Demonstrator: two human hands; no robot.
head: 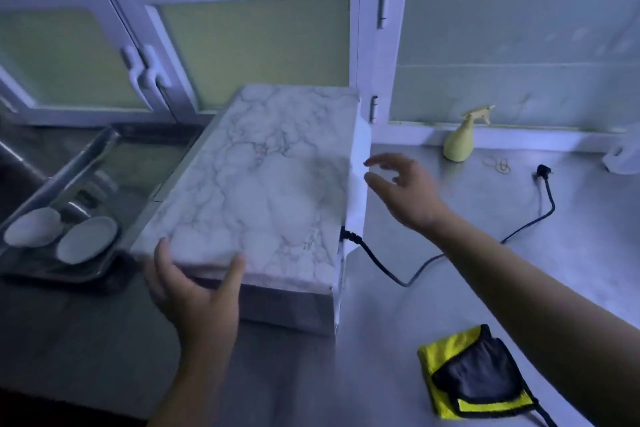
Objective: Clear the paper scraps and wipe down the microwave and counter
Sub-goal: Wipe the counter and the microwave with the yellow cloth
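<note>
Tray [145, 156] of steel lies at the far left beside the sink, with two pale dishes [86, 243] at its near end. Just right of it stands the microwave [263, 184], its top covered in a marble-patterned sheet.

The left hand [194, 291] braces the microwave's near-left corner. Its grip is spread wide, with fingertips and thumb resting on the near edge and clamped on nothing.

A white paper [360, 156] hangs down the microwave's right side. The right hand [405, 191] hovers just beside it, its grip apart and empty, and appears not yet to touch the paper.

The step in hand looks like pulling that paper away. To do it well, the left hand should keep the box steady while the right pinches the paper's free edge. The pull should run along the wall, slow enough not to tear scraps loose.

The black cord [391, 270] leaves the same side near the paper's lower end, so the pull should stay above it.

On the desk [519, 253] further right, a yellow and grey cloth [474, 378] lies near. A yellow spray bottle [460, 142] stands far, ready for wiping.
</note>
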